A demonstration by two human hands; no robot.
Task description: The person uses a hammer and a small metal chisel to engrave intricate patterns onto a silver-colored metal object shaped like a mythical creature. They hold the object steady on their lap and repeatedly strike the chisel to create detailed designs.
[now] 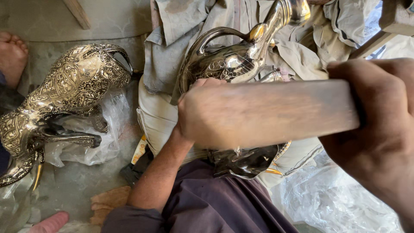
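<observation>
A shiny engraved metal swan figure (233, 60) lies on a cloth-covered cushion (157, 116) in front of me, its neck curving up to the top of the view. My left hand (200, 110) rests on the swan's body and holds it down. My right hand (379, 129) grips a flat wooden bat (276, 112), which is blurred and crosses over the swan and my left hand. The swan's lower part (246, 162) shows below the bat.
A second engraved metal swan (64, 90) lies on clear plastic (86, 146) on the floor at the left. A bare foot (12, 54) is at the far left. Rumpled cloth (181, 26) lies behind the cushion, more plastic (332, 203) at lower right.
</observation>
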